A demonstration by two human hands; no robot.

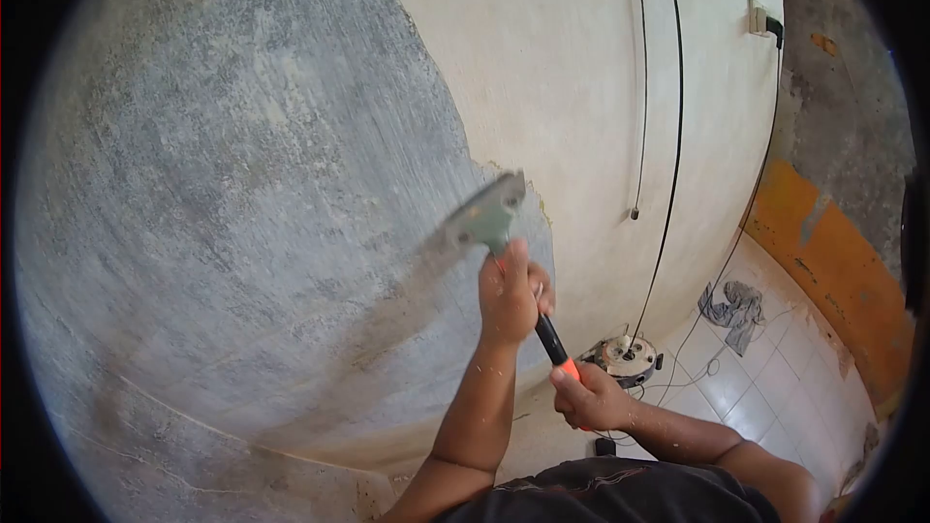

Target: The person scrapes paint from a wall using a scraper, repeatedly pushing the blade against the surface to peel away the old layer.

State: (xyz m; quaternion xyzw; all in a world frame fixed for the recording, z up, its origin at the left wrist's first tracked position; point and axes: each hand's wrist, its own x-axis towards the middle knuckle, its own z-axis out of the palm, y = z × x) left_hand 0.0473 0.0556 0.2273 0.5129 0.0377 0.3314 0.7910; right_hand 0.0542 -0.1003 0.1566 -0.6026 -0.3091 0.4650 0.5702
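A long-handled wall scraper slants up from my hands, with a wide blade on a green head and a black and orange handle. My left hand is wrapped round the handle just below the head, thumb pointing up along it. Lower down, my right hand grips the orange end. The blade overlaps the ragged border between the bare grey wall and the cream coating. Slight motion blur softens the blade. Small pale flecks stick to both forearms.
A round cable reel stands on the tiled floor by the wall, near a crumpled grey cloth. Black cords hang down the cream wall, one from a plug in a socket. An orange-painted band lies at right.
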